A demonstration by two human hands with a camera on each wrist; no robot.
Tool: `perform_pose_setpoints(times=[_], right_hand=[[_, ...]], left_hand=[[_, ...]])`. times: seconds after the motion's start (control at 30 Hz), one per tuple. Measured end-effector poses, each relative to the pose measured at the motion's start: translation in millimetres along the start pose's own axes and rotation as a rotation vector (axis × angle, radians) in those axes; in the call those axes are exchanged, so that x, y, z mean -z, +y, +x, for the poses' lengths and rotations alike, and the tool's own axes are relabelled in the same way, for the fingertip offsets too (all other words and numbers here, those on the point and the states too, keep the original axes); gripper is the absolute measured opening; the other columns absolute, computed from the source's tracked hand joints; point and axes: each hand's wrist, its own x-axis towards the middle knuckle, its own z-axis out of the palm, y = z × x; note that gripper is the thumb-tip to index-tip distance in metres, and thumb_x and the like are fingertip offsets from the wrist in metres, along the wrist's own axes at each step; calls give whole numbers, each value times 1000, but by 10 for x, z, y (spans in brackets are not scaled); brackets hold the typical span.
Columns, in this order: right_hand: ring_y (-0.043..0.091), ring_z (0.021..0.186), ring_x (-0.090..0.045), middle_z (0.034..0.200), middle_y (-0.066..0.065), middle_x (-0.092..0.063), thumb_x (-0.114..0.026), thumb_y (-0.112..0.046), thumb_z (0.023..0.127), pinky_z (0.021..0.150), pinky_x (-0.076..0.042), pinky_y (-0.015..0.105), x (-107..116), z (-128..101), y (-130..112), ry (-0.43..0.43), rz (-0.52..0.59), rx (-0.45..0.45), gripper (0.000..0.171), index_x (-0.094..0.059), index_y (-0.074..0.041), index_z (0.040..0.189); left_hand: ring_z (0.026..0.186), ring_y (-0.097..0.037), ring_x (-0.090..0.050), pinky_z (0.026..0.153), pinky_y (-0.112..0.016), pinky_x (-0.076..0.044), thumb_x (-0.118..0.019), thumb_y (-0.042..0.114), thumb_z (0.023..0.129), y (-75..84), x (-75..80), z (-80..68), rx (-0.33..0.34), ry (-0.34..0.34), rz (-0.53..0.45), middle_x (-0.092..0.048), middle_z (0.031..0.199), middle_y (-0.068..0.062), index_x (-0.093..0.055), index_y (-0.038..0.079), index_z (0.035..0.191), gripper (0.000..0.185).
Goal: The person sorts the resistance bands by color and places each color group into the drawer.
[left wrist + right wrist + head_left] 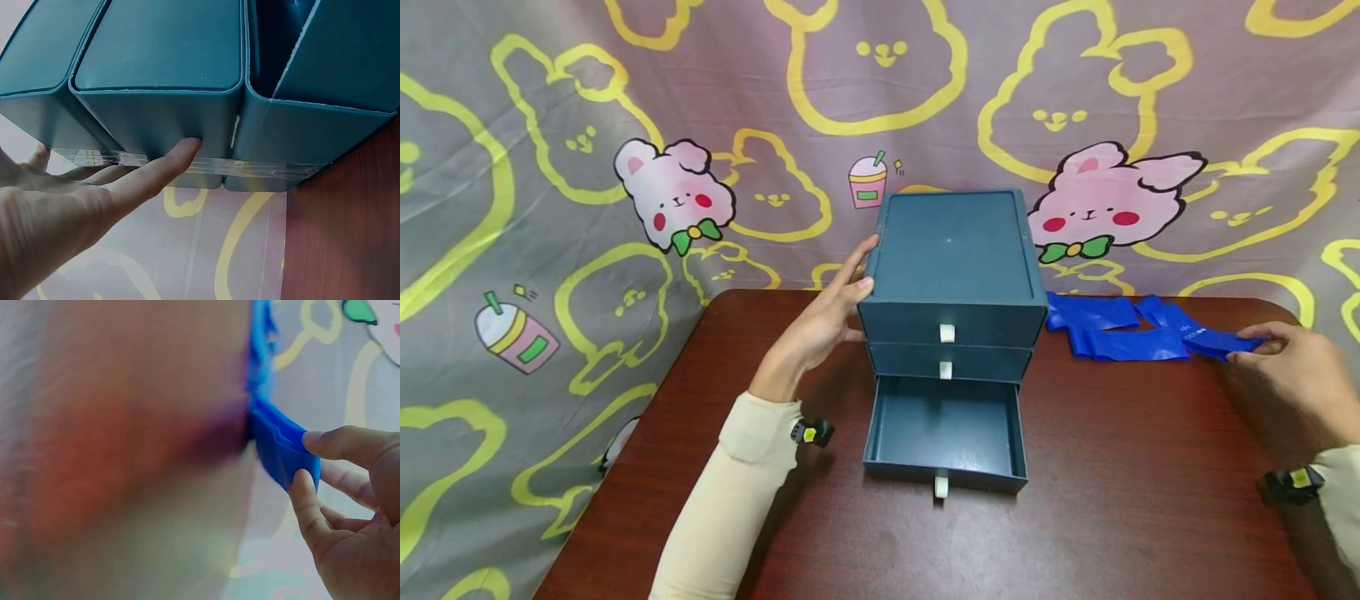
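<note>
A dark teal three-drawer organizer [955, 250] stands on the table, its bottom drawer [946, 425] pulled out and bare inside. The two upper drawers are closed. My left hand [820, 321] rests against the organizer's left side with extended fingers. In the left wrist view, the thumb [165, 165] touches the side near a strip of clear tape [250, 167]. At the right, my right hand [1296, 367] pinches the end of a thin, shiny blue strip [1213, 340] with white print. In the right wrist view, thumb and fingers hold its folded end [284, 444].
Other flat blue strips [1127, 343] lie on the table beside the organizer's right side. Behind stands a patterned cloth backdrop [760, 83]. The brown table [1112, 500] extends in front of the organizer.
</note>
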Motion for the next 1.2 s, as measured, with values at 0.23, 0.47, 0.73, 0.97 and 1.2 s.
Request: perform_pose_setpoints(times=[0.23, 0.47, 0.73, 0.97, 1.2], right_hand=[[-16, 56, -30, 78, 25, -58, -69, -2, 87, 47, -31, 21, 231, 16, -318, 108, -23, 53, 24, -62, 10, 107], [-24, 69, -23, 95, 27, -49, -67, 10, 84, 53, -26, 4, 401, -39, -627, 220, 72, 155, 24, -61, 15, 107], [-21, 82, -34, 102, -12, -55, -67, 14, 82, 69, -27, -5, 601, -125, -951, 293, 212, 304, 26, -70, -4, 101], [-12, 91, -46, 109, -34, -50, -69, 13, 80, 72, -35, -4, 753, -276, -1281, 270, 362, 437, 58, -63, -41, 100], [-4, 85, -48, 110, -26, -55, -70, 15, 78, 69, -37, -3, 885, -498, -1722, 172, 395, 456, 48, -68, -28, 100]], left_hand=[[141, -46, -29, 99, -74, -35, -44, 43, 99, 2, -6, -9, -1, 2, -7, 0, 163, 5, -21, 60, 146, 55], [142, -47, -26, 99, -75, -34, -41, 39, 100, -4, -6, -1, 10, 1, 3, 4, 164, 2, -14, 53, 151, 59], [142, -48, -25, 102, -74, -32, -39, 37, 100, 157, -82, -88, 15, 1, 19, 5, 164, -3, -11, 46, 155, 62], [142, -47, -26, 100, -75, -34, -42, 43, 99, 62, -37, -46, 0, 5, 17, 3, 164, 3, -17, 57, 149, 57], [141, -47, -28, 99, -74, -35, -40, 40, 100, 6, -13, -3, 2, -1, 13, 6, 164, 3, -13, 53, 152, 60]])
